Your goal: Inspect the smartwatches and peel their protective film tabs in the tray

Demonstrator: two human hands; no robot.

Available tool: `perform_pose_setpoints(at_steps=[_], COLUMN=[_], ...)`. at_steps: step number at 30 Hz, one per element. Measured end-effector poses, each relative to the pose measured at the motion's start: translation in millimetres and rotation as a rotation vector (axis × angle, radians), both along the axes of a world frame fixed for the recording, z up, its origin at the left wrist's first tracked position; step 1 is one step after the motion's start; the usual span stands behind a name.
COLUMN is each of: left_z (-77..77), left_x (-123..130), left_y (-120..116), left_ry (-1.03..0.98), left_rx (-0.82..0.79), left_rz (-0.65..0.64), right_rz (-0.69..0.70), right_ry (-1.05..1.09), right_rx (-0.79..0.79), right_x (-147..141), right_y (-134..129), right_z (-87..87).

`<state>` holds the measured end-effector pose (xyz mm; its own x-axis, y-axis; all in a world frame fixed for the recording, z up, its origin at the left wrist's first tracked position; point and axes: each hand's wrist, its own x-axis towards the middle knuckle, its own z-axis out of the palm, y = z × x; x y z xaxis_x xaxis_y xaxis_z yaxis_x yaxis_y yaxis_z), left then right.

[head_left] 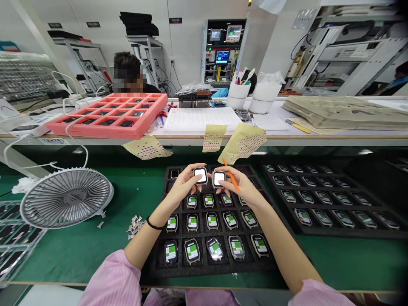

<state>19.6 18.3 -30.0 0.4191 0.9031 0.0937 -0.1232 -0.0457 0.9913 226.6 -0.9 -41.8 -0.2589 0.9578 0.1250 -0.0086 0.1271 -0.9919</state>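
My left hand (188, 180) is closed on a smartwatch case (200, 175) with a lit white screen, thumb across its face. In my right hand (237, 182) is another smartwatch case (218, 178), its screen white too. An orange stick-like tool (231, 175), perhaps a pen, also sits between the right fingers. The two watches are side by side above a black foam tray (204, 268). In its compartments lie several strapless watches, such as one watch (192, 250) with a green and white screen. My hands hide part of the tray's back rows.
A second black tray (314, 229) of dark-screened watches lies right. A white fan (66, 197) and small loose pieces (135, 225) are left. On the raised shelf are a pink foam tray (137, 131), papers (200, 119) and a pen cup (238, 93). A person (127, 70) sits beyond.
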Motion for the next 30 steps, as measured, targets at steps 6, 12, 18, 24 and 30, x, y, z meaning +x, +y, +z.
perform_pose_setpoints(at_steps=[6,12,18,24,30], left_z=[1.9,2.4,1.9,2.4,3.1], left_x=[1.4,1.6,1.0,2.0,1.7], left_y=[-4.4,-3.1,-2.9,-4.6,-4.7], left_ry=[0.035,0.027,0.005,0.001,0.016], left_rx=[0.029,0.014,-0.044,-0.059,-0.046], left_rz=[0.006,-0.002,-0.003,0.016,0.0], right_rz=[-0.017,-0.092,-0.085,-0.069,-0.048], right_ry=[0.004,0.012,0.023,0.015,0.01], right_rx=[-0.014,-0.02,0.003,-0.002,0.0], right_x=[-0.3,-2.7,-2.9,-4.0,-4.1], right_y=[2.0,0.9,-1.7,-2.6,-1.6], right_z=[-2.3,0.3,2.8,4.6,3.7])
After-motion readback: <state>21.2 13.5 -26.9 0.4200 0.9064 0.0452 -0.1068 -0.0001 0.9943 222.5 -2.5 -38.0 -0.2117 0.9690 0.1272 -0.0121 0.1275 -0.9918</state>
